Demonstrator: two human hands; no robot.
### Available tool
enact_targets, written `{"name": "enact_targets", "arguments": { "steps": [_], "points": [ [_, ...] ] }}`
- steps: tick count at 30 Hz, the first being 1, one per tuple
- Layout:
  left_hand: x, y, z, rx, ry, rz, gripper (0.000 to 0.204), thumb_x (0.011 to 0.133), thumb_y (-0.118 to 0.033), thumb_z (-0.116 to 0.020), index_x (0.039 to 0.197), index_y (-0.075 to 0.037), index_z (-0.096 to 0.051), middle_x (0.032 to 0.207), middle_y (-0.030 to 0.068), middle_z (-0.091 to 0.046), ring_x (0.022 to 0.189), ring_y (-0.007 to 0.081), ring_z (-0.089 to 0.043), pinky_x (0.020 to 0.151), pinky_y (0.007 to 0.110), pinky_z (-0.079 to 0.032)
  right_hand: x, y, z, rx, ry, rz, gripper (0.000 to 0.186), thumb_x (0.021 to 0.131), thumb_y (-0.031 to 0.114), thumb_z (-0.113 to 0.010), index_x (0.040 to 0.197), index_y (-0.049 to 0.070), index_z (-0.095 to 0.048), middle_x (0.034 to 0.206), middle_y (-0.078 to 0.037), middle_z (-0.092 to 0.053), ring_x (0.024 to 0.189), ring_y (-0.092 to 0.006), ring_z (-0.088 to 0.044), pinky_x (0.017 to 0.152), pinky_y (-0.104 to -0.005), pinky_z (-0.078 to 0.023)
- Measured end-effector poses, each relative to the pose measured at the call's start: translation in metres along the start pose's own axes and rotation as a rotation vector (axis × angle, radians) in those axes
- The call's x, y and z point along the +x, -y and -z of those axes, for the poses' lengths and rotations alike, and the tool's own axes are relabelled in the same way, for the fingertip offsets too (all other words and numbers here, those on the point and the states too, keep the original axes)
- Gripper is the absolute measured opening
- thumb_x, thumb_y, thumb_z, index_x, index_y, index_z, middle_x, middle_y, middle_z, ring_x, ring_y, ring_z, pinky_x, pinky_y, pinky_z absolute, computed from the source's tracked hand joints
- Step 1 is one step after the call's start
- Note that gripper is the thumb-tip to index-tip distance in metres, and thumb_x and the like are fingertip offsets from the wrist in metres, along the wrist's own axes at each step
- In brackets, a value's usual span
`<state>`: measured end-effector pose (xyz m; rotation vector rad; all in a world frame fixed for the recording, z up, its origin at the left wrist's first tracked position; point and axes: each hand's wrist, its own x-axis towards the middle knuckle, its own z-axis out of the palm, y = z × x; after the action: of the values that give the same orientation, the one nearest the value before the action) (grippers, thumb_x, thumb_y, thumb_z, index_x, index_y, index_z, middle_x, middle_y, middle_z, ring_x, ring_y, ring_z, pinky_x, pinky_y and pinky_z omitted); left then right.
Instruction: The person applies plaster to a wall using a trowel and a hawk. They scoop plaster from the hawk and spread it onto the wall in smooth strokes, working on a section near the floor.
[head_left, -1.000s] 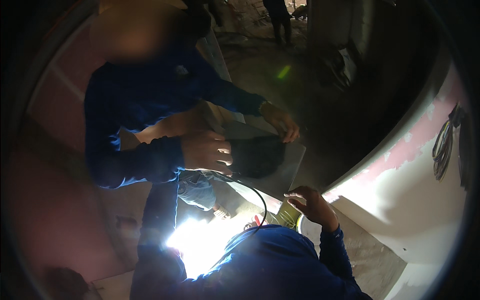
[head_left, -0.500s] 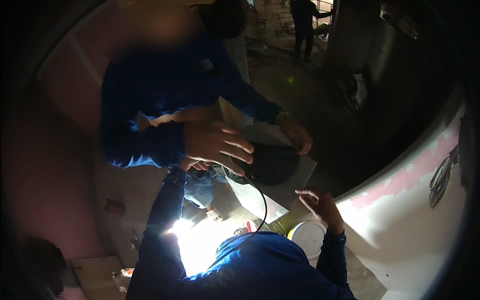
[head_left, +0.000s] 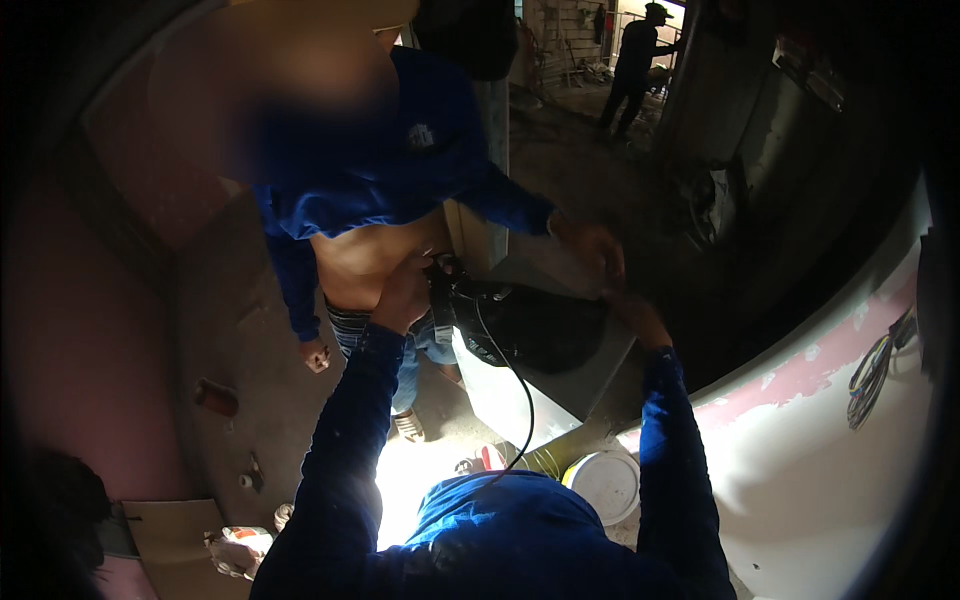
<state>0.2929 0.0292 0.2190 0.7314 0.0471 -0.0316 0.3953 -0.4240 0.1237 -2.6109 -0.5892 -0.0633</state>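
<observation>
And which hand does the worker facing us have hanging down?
Their right hand, beside the jeans; their left hand is raised near the camera wearer's right hand.

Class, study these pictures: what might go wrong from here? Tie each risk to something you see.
1. Snagging: the black cable hangs in a loose curve in front of the pale panel and might catch on a moving arm.
2. Bumping: the right hand and the co-worker's hand are close together, so they could knock each other.
3. Misjudging edges: the strong glare sits against dark surroundings, which may hide details.
</observation>
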Motion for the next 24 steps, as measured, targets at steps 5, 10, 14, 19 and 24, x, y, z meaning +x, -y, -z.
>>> {"name": "enact_targets", "arguments": {
  "steps": [5,10,14,19,24],
  "points": [
    [0.002,0.002,0.001,-0.113,0.058,-0.031,0.041,0.093,-0.009,-0.061,0.131,-0.007,-0.046,0.096,0.0124,-0.058,0.08,0.023,-0.059,0.079,0.04,-0.054,0.018,-0.003,-0.007,-0.149,0.169,0.153,0.033,0.098,0.029,-0.057,0.125,0.012,-0.065,0.112,-0.02,-0.07,0.115,-0.0369,-0.064,0.106,-0.0414,-0.044],
    [-0.004,-0.001,-0.001,-0.019,-0.049,-0.145,0.049,0.091,-0.008,-0.062,0.136,-0.01,-0.044,0.103,0.0127,-0.058,0.074,0.0207,-0.056,0.07,0.036,-0.051,0.003,0.058,0.036,0.384,-0.14,0.006,0.02,0.096,0.024,-0.062,0.103,0.008,-0.069,0.097,-0.012,-0.069,0.093,-0.028,-0.068,0.083,-0.0367,-0.051],
    [-0.014,-0.02,-0.023,-0.013,0.122,-0.158,0.058,0.09,-0.008,-0.063,0.142,-0.014,-0.039,0.116,0.014,-0.061,0.071,0.0182,-0.056,0.064,0.034,-0.048,-0.005,0.11,0.04,0.502,-0.392,-0.006,0.022,0.099,0.026,-0.061,0.096,0.005,-0.068,0.082,-0.001,-0.064,0.071,-0.0113,-0.06,0.063,-0.0302,-0.048],
    [-0.028,-0.049,-0.059,0.143,0.176,-0.182,0.059,0.09,-0.008,-0.063,0.144,-0.016,-0.039,0.13,0.0168,-0.058,0.066,0.0138,-0.053,0.055,0.028,-0.044,-0.032,0.143,0.057,0.702,-0.217,-0.282,0.035,0.099,0.034,-0.063,0.095,0.0,-0.072,0.077,-0.003,-0.064,0.067,-0.0081,-0.054,0.061,-0.0273,-0.042],
    [-0.055,-0.077,-0.099,0.199,0.232,-0.202,0.058,0.092,-0.007,-0.061,0.146,-0.017,-0.042,0.138,0.0187,-0.054,0.063,0.0112,-0.05,0.05,0.024,-0.043,-0.061,0.163,0.044,0.841,-0.139,-0.242,0.034,0.097,0.034,-0.068,0.098,0.0,-0.074,0.079,-0.002,-0.065,0.07,-0.0077,-0.055,0.063,-0.0269,-0.043]
  ]
}}
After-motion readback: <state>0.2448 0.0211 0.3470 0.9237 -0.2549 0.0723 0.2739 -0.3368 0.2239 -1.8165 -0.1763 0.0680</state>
